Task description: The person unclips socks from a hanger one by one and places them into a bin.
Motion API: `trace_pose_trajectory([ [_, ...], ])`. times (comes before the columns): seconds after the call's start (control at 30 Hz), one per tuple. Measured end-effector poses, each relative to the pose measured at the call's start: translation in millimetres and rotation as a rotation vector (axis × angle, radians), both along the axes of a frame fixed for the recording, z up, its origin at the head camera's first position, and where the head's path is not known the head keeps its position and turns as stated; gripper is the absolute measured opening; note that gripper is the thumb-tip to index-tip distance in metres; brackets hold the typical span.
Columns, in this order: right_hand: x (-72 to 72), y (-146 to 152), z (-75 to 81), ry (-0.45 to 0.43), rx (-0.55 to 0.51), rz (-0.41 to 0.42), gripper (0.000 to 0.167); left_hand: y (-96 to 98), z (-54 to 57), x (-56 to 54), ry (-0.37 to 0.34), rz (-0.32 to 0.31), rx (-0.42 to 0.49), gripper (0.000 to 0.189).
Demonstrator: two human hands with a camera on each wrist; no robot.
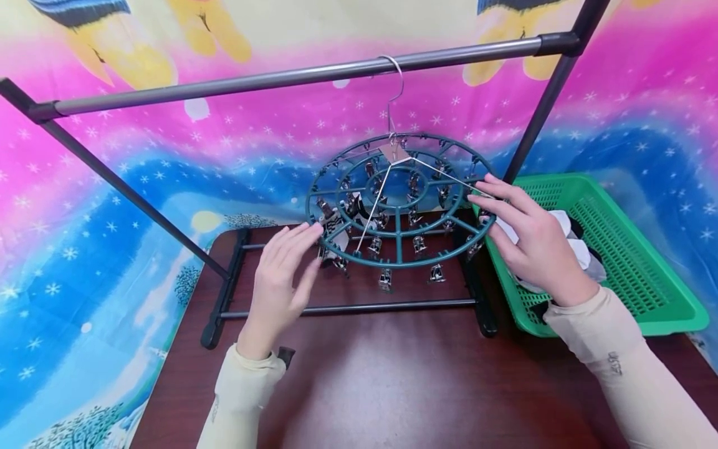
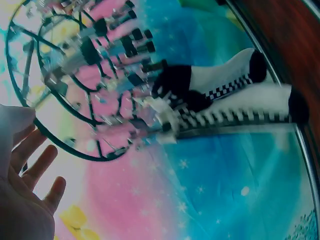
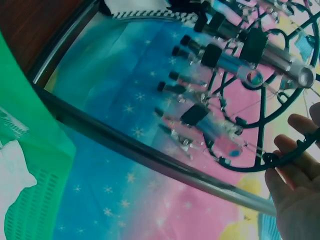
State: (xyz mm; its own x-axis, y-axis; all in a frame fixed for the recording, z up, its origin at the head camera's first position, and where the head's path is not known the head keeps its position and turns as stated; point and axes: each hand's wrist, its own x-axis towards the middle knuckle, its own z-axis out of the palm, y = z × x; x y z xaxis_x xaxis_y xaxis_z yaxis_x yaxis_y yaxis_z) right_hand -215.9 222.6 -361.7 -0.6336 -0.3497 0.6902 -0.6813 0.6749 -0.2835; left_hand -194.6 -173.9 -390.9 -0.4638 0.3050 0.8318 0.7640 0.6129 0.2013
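A round green clip hanger (image 1: 399,249) with several dangling metal clips hangs by its hook from the dark metal bar. Black-and-white socks with checkered trim (image 2: 227,72) hang from clips on its left side. My left hand (image 1: 283,274) is at the hanger's left edge, fingers extended and fingertips at the rim. At the right edge, my right hand (image 1: 530,240) touches the rim with fingers loosely extended. In the right wrist view, the rim crosses between its thumb and fingers. Neither hand holds a sock.
The rack's bar (image 1: 280,78) spans above the hanger, and its black feet stand on the brown table (image 1: 387,374). A green basket (image 1: 645,327) with white, grey and black fabric pieces is at the right. A printed snowflake backdrop (image 1: 84,249) stands behind.
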Motion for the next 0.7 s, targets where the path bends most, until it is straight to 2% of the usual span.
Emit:
trace_pose_trajectory([
  [0.17,-7.7,4.2,0.5,-0.1,0.041,-0.008,0.055,-6.1,5.1,-12.0,-0.004,0.067,-0.022,0.033],
  [0.3,-10.4,5.0,1.8,-0.206,0.028,-0.009,0.063,-4.9,9.3,-15.3,0.047,0.065,-0.055,0.02],
  [0.37,-7.8,4.7,2.1,-0.214,0.0,-0.009,0.069,-2.9,10.1,-13.9,0.088,0.056,-0.08,0.021],
  [0.43,-3.0,3.6,2.3,-0.162,-0.039,0.0,0.07,-0.6,10.6,-11.0,0.126,0.053,-0.108,0.023],
  [0.5,4.0,-0.6,2.9,-0.062,-0.093,0.035,0.069,2.2,11.0,-7.1,0.16,0.051,-0.133,0.024],
  [0.63,15.6,-15.0,5.0,0.143,-0.162,0.192,0.044,9.6,12.3,1.5,0.22,0.031,-0.158,0.022],
  [0.7,18.9,-21.0,5.2,0.195,-0.138,0.249,0.042,14.5,13.0,5.0,0.251,0.013,-0.157,0.022],
])
